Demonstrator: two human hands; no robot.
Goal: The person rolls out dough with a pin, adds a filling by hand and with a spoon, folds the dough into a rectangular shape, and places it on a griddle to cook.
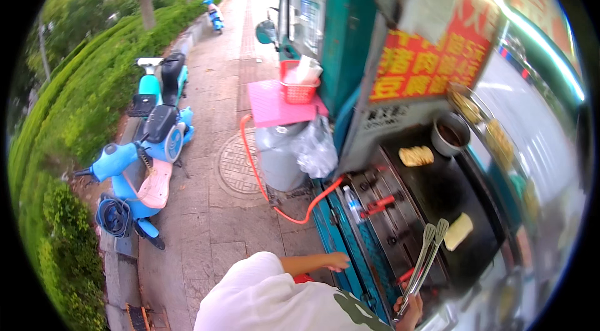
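My right hand (410, 308) grips metal food tongs (424, 260), whose slotted tips point at a black griddle (438, 185). Beside the tips lies a pale flatbread (458, 231). Farther back on the griddle are a browned flatbread (416, 156) and a metal pot (450, 133) holding dark liquid. My left hand (338, 261) is over the edge of the teal cart, with nothing seen in it; its fingers look loosely curled, partly blurred.
A water bottle (352, 204) rests by the griddle's front panel. An orange hose (281, 211) loops beside a grey bin (281, 157) topped by a pink board (281, 102) with a red basket (299, 92). Scooters (123, 167) stand on the pavement at left. Food trays (500, 143) line the griddle's far side.
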